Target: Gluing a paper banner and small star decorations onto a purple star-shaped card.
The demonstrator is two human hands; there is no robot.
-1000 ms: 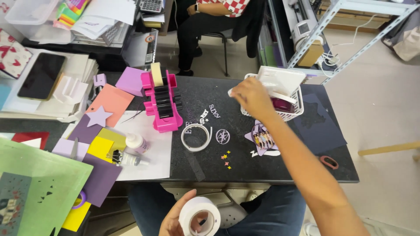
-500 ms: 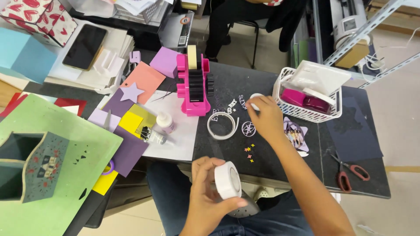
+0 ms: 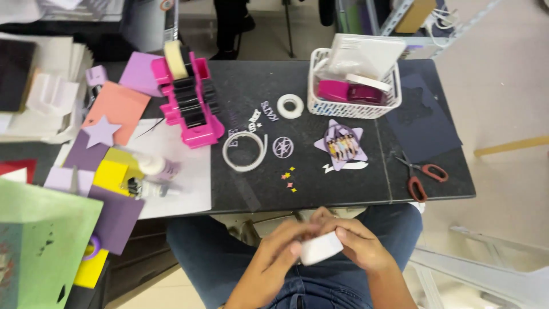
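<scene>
Both hands sit low over the person's lap, just below the black table's (image 3: 343,86) near edge. The left hand (image 3: 280,249) and right hand (image 3: 357,243) both grasp a white tape roll (image 3: 320,248), fingers curled around it from either side. On the table: a pink tape dispenser (image 3: 189,100), a smaller white tape roll (image 3: 290,106) beside a white basket (image 3: 354,106), a purple star cutout (image 3: 340,146), red-handled scissors (image 3: 420,174) at the right, glue bottles (image 3: 154,169) on white paper at the left.
</scene>
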